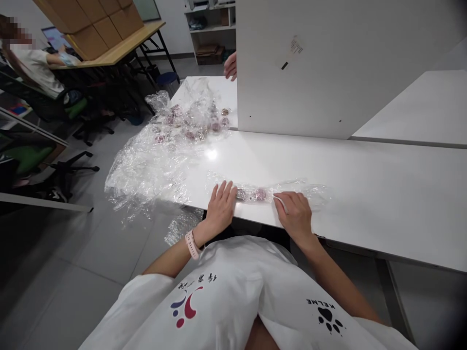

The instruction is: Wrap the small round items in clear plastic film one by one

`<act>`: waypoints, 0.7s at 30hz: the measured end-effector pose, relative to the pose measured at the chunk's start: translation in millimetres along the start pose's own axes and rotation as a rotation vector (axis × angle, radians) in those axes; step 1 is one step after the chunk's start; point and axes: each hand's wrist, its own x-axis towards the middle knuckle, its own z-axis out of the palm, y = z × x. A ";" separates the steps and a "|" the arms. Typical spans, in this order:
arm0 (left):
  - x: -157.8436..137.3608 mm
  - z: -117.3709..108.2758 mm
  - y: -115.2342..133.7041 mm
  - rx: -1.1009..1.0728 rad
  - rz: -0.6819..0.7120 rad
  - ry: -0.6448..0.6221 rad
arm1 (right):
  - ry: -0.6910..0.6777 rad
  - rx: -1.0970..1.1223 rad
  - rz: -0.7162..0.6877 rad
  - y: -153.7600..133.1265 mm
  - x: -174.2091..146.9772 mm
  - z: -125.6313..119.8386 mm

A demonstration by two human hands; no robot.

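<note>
A long piece of clear plastic wrap (317, 194) lies along the near edge of the white table, with a few small pinkish round items (260, 194) inside it. My left hand (222, 206) rests on the wrap's left part, its fingers stretched out and lying flat beside a darker round item (241, 194). At the other side of the pink items, my right hand (296, 214) has its fingers curled and pinched on the plastic wrap. A pale strip shows by its thumb; I cannot make out what it is.
A heap of crumpled clear plastic (146, 160) with more pinkish items (215, 126) covers the table's left end and hangs over its edge. A white upright panel (292, 73) crosses the table. Another person's hand (230, 66) shows behind it. Someone sits near stacked cardboard boxes (105, 31).
</note>
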 end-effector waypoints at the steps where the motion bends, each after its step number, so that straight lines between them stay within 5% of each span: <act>1: -1.4 5.7 -4.2 -0.012 -0.061 -0.019 | -0.036 0.057 0.018 -1.6 -5.9 0.1; 5: 17.2 23.4 -21.7 -0.296 -0.345 0.076 | -0.106 0.261 0.202 -1.7 -14.7 6.4; 10: 52.4 12.0 0.6 -1.241 -0.748 0.230 | -0.053 0.471 0.494 1.4 -13.5 13.7; 15: 59.4 2.4 49.7 -1.919 -0.798 -0.047 | -0.138 1.020 0.751 1.9 2.1 11.2; 21: 50.3 5.8 76.7 -1.871 -0.830 -0.361 | -0.463 1.274 0.801 4.9 17.5 -6.6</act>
